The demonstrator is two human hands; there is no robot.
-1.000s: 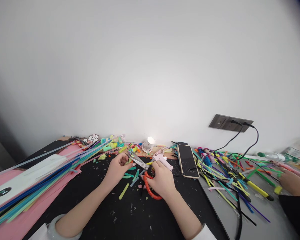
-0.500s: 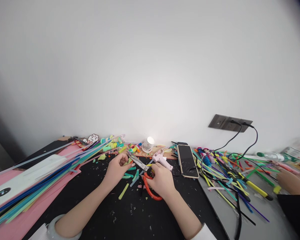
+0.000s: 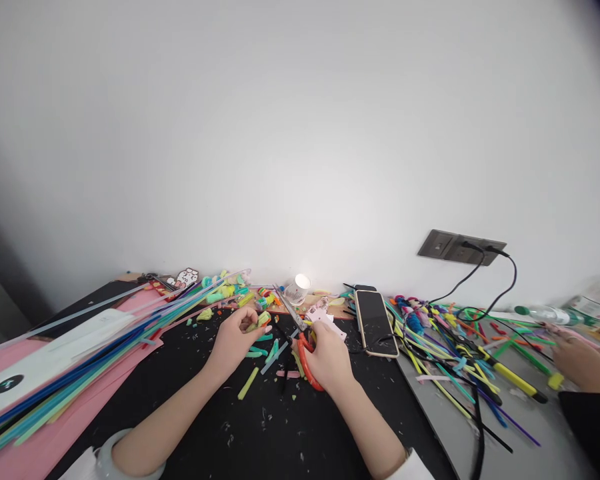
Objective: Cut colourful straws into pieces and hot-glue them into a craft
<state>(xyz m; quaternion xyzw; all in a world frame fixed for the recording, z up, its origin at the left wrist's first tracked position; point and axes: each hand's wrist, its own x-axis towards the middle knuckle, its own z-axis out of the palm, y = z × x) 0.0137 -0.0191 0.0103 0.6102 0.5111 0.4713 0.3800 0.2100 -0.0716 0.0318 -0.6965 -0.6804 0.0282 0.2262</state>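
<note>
A: Left hand's (image 3: 237, 333) closed, thumb and fingers pinching a yellow-green bit (image 3: 263, 321) just above the desk (image 3: 205, 427), nearer its back edge than its front. The right hand (image 3: 331, 352) grips scissors (image 3: 301, 323) by the red handle.

B: Are the blades on the bit?

A: No, they stand apart from it and slant toward the back edge, near a cup (image 3: 296, 292). They look parted.

B: How far along, would you say?

A: Partway, I'd guess. Short pieces (image 3: 249, 383) already lie loose in front of the hands, with scraps (image 3: 226, 426) sprinkled toward the front edge. Whether the pinched bit needs more trimming, I can't tell from here.

B: And what looks uncut?

A: The long strips (image 3: 83, 364) bundled along the left edge seem whole to me. How many are wanted, nothing shows.

B: Other tools about?

A: A glue gun (image 3: 330, 322) lies just behind the right hand, partly hidden by it. There's a phone (image 3: 376, 322) by the back right corner. Past the right edge, on a grey table (image 3: 440, 407), I see pliers (image 3: 515, 378) and a co-worker's hand (image 3: 580, 363); what that one holds is unclear.
</note>
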